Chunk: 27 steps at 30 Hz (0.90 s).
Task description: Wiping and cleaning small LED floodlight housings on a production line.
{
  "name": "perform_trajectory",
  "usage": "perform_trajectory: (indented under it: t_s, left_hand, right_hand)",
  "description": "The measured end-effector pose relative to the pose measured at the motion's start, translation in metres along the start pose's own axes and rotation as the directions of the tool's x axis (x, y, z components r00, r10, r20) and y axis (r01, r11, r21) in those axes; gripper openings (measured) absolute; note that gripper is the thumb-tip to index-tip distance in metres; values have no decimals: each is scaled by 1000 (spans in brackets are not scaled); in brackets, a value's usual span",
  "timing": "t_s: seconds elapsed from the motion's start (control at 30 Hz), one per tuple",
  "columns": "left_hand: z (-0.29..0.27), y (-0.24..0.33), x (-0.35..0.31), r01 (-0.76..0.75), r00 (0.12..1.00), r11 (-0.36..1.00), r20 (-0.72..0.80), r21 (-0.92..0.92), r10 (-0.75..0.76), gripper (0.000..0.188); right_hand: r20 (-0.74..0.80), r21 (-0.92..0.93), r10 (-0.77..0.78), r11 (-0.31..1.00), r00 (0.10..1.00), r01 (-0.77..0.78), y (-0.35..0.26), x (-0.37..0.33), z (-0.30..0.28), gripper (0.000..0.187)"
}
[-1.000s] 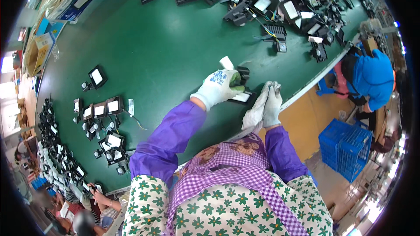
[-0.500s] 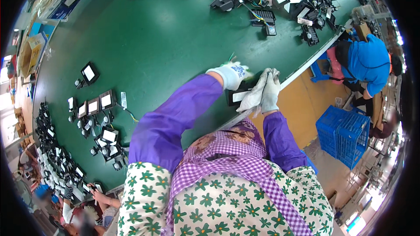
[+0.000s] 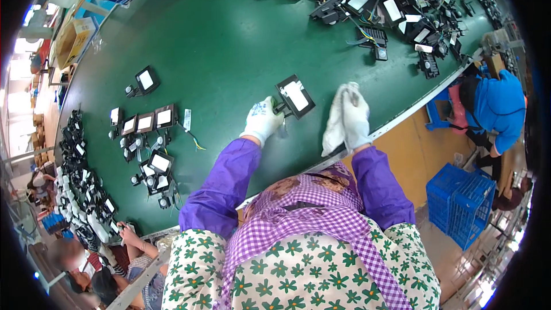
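My left hand [image 3: 263, 120], in a white knit glove, is closed around the bracket end of a small black floodlight [image 3: 310, 105]. The lamp's square body, with a white panel on its upper face, points away to the right, over the green table [image 3: 229, 51]. Some of the bracket and whatever hangs under it is hidden by the glove. My right hand [image 3: 358, 121], gloved too, grips a greyish-white cloth [image 3: 333, 131] near the table's front edge. A gap separates the cloth from the lamp.
Several similar lamps [image 3: 164, 116] stand grouped at the left, and a big heap of them [image 3: 396, 8] fills the far right. More parts [image 3: 86, 195] line the left edge. A person in blue [image 3: 496, 106] sits at the right, near a blue crate [image 3: 459, 204]. Another person's hand [image 3: 131, 235] is at lower left.
My left hand has moved left and back from beside the cloth, and the floodlight has come away from under the cloth with it. The right hand stays near the edge with the cloth.
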<state>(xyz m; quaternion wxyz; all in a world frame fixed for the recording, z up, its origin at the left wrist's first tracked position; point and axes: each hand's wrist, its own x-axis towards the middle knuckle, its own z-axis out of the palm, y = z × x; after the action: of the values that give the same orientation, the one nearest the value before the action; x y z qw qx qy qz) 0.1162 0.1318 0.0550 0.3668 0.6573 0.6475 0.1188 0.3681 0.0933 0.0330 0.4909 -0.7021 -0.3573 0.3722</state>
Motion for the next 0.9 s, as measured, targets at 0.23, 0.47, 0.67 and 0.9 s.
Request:
perform_trajectory:
  t_s: [0.23,0.47,0.67,0.9]
  left_hand:
    - [-34,19,8,41,894,946,411,322,-178,45]
    - [-33,-55,-49,460,854,148,482,-875,197,49]
    - [-23,-6,-34,289,941,944,228,-159,-250,57]
    - [-11,-14,-10,121,963,992,249,-46,-106,79]
  right_hand:
    - [416,-696,145,686,898,212,-51,-7,86,39]
    - [413,-721,161,659,896,214,-41,3,85,37]
    - [468,-735,104,597,878,321,-41,-2,86,39]
    - [492,-715,167,637,854,287,-56,-2,88,37]
